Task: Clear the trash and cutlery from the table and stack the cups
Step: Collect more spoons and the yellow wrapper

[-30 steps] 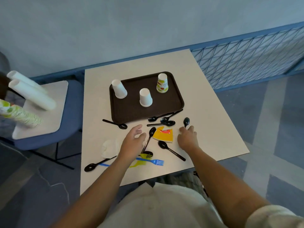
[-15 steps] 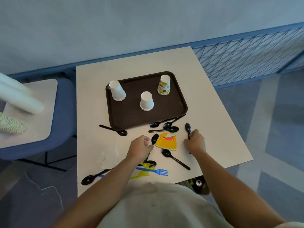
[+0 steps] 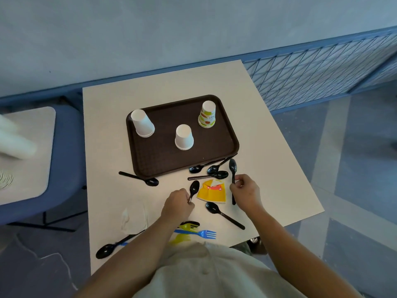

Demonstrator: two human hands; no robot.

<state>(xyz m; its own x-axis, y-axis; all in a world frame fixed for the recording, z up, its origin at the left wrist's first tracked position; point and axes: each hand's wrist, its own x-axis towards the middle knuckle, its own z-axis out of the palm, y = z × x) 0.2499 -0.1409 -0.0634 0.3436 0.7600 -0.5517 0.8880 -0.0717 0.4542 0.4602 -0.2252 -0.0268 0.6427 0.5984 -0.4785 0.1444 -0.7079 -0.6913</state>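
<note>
My left hand (image 3: 178, 206) is closed on the handle of a black spoon (image 3: 194, 188) whose bowl points up toward the tray. My right hand (image 3: 246, 193) grips another black spoon (image 3: 232, 166) by its handle. Between the hands lies a yellow wrapper (image 3: 212, 192). A brown tray (image 3: 159, 155) carries two white cups (image 3: 142, 123) (image 3: 184, 137) and a printed cup (image 3: 207, 115), all upside down. Several more black spoons (image 3: 214, 168) lie along the tray's near edge. A blue fork (image 3: 199, 234) and a yellow fork (image 3: 188, 227) lie near the table's front edge.
A crumpled white napkin (image 3: 134, 218) lies left of my left arm. One black spoon (image 3: 140, 179) rests at the tray's near left corner, another (image 3: 107, 250) at the front left. A blue chair (image 3: 66, 160) with a board stands to the left; a blue mesh railing (image 3: 318, 69) runs at the right.
Both hands went from lying open over the table to closing on spoon handles. The spoons are now slightly lifted, and the camera has shifted right and closer.
</note>
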